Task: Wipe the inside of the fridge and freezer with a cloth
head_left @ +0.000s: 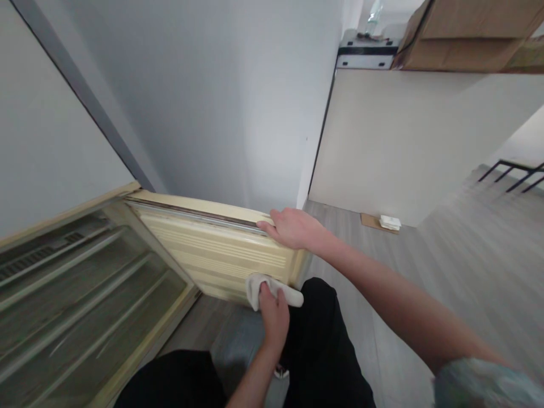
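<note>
The right hand (pixel 293 228) grips a cream, ribbed refrigerator door (pixel 221 252), apparently steadying it, while the left hand (pixel 275 318) clutches a crumpled white cloth (pixel 254 288).

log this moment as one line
fridge door: open | left hand: holding white cloth by inner panel | right hand: gripping top edge

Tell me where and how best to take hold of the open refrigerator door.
The refrigerator door is probably best gripped by its top edge near the free end, from above and the right. It stands swung out from the cabinet at the left, leaving that narrow rim exposed; the right hand holds it there.
</note>
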`<state>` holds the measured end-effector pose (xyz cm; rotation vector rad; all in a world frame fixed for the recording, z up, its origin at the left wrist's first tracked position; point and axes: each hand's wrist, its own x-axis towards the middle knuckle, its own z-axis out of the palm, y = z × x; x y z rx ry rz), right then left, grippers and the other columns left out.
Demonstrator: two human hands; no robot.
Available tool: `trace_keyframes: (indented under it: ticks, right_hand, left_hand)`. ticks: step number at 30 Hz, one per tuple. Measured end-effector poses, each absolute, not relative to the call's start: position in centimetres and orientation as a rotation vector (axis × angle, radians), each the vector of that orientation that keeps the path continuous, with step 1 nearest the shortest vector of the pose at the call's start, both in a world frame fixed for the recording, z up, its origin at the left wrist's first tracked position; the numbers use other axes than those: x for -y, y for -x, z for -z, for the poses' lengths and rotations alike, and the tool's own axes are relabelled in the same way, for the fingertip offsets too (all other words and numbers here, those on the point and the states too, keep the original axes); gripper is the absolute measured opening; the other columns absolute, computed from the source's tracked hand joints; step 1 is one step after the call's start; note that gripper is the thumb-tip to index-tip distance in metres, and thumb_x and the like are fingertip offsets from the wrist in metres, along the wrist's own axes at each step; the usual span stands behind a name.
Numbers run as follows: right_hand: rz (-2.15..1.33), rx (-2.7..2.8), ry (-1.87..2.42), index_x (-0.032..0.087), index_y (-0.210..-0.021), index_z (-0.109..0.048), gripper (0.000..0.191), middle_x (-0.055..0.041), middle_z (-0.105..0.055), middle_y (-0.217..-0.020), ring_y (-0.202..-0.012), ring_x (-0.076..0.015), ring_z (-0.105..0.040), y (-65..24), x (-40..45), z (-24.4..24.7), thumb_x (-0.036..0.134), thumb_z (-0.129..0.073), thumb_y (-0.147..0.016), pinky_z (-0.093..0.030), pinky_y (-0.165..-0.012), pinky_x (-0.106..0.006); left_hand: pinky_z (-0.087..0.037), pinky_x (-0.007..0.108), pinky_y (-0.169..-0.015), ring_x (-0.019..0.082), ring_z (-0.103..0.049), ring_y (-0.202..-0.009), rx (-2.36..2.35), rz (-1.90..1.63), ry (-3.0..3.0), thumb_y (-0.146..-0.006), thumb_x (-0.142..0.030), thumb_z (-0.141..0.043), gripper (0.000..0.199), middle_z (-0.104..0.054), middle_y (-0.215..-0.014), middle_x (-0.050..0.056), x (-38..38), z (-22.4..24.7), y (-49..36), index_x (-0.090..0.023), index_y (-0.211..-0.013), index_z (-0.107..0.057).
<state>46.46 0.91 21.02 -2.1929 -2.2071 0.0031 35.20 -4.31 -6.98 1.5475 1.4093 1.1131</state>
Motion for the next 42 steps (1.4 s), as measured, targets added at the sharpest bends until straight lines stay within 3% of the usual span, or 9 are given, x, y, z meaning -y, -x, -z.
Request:
trace_keyframes:
  ticks: [3, 7, 13, 19, 23, 29, 33, 38, 42]
  right_hand:
    - [0.009, 2.207, 2.23, 0.011, -0.119, -0.069, 0.077, -0.0201, -0.075, -0.103, -0.098, -0.0327, -0.073, -46.3, -0.9, -21.1, 0.067, -0.017, -0.105, -0.055, -0.085, -0.04]
    - [0.025, 2.223, 2.251, 0.011, -0.119, -0.068, 0.08, -0.0205, -0.075, -0.103, -0.098, -0.0326, -0.073, -46.2, -0.8, -21.3, 0.068, -0.014, -0.105, -0.054, -0.086, -0.04]
    - [0.077, 2.27, 2.317, 0.012, -0.116, -0.066, 0.068, -0.0182, -0.075, -0.097, -0.094, -0.0322, -0.073, -45.9, -0.7, -21.5, 0.06, -0.018, -0.108, -0.053, -0.08, -0.038]
    - [0.088, 2.283, 2.348, 0.013, -0.112, -0.065, 0.065, -0.0159, -0.075, -0.092, -0.09, -0.0304, -0.073, -45.9, -1.1, -21.6, 0.058, -0.019, -0.108, -0.051, -0.077, -0.035]
    - [0.093, 2.278, 2.342, 0.016, -0.108, -0.064, 0.063, -0.0136, -0.074, -0.09, -0.088, -0.0286, -0.072, -46.0, -1.0, -21.6, 0.06, -0.02, -0.108, -0.048, -0.074, -0.034]
    - [0.097, 2.285, 2.338, 0.017, -0.104, -0.062, 0.063, -0.0129, -0.074, -0.091, -0.088, -0.0279, -0.071, -46.3, -0.9, -21.4, 0.06, -0.017, -0.108, -0.044, -0.073, -0.033]
    - [0.091, 2.275, 2.348, 0.018, -0.104, -0.061, 0.063, -0.0125, -0.074, -0.091, -0.088, -0.0272, -0.071, -46.4, -0.9, -21.4, 0.061, -0.016, -0.108, -0.042, -0.07, -0.032]
    - [0.099, 2.274, 2.36, 0.018, -0.101, -0.06, 0.062, -0.0117, -0.074, -0.09, -0.089, -0.0264, -0.071, -46.3, -0.9, -21.6, 0.061, -0.015, -0.108, -0.04, -0.07, -0.031]
    - [0.1, 2.277, 2.354, 0.018, -0.102, -0.06, 0.061, -0.0122, -0.074, -0.093, -0.09, -0.0267, -0.071, -46.3, -1.0, -21.6, 0.061, -0.017, -0.109, -0.041, -0.07, -0.031]
  left_hand:
    - [-0.044, 0.054, -0.106, 0.031, -0.059, -0.108, -1.521, -1.17, -1.468, -0.081, -0.023, -0.05, 0.018, -0.06, -0.098, 0.011, -1.7, 7.4, -30.5, -0.02, -0.099, -0.053]
    - [-0.048, 0.047, -0.098, 0.024, -0.058, -0.091, -1.531, -1.194, -1.411, -0.085, -0.025, -0.049, 0.002, -0.056, -0.085, 0.003, -3.7, 8.4, -27.8, -0.023, -0.086, -0.048]
    - [-0.05, 0.041, -0.088, 0.021, -0.059, -0.085, -1.502, -1.221, -1.274, -0.093, -0.037, -0.047, 0.019, -0.06, -0.084, 0.003, -0.4, 11.2, -30.8, -0.022, -0.085, -0.055]
    - [-0.049, 0.038, -0.084, 0.017, -0.056, -0.08, -1.683, -1.289, -1.04, -0.099, -0.044, -0.052, 0.03, -0.056, -0.081, 0.0, -9.9, 12.9, -24.8, -0.018, -0.085, -0.056]
    - [-0.048, 0.037, -0.082, 0.017, -0.054, -0.078, -1.754, -1.316, -0.967, -0.098, -0.046, -0.055, 0.031, -0.055, -0.08, 0.0, -13.3, 13.1, -21.8, -0.018, -0.084, -0.057]
    - [-0.049, 0.035, -0.077, 0.016, -0.057, -0.076, -1.632, -1.327, -0.91, -0.101, -0.047, -0.049, 0.035, -0.061, -0.082, 0.001, -8.6, 15.3, -25.3, -0.017, -0.089, -0.061]
    - [-0.048, 0.033, -0.074, 0.015, -0.052, -0.071, -1.706, -1.347, -0.842, -0.1, -0.046, -0.052, 0.033, -0.055, -0.076, -0.001, -10.6, 16.0, -25.1, -0.017, -0.084, -0.058]
    - [-0.048, 0.035, -0.078, 0.015, -0.053, -0.075, -1.822, -1.349, -0.827, -0.098, -0.044, -0.055, 0.03, -0.053, -0.079, -0.001, -15.5, 15.6, -22.0, -0.017, -0.085, -0.058]
    - [-0.049, 0.038, -0.085, 0.017, -0.057, -0.082, -1.765, -1.305, -0.902, -0.098, -0.042, -0.056, 0.027, -0.059, -0.085, 0.001, -12.8, 15.4, -23.0, -0.017, -0.089, -0.06]
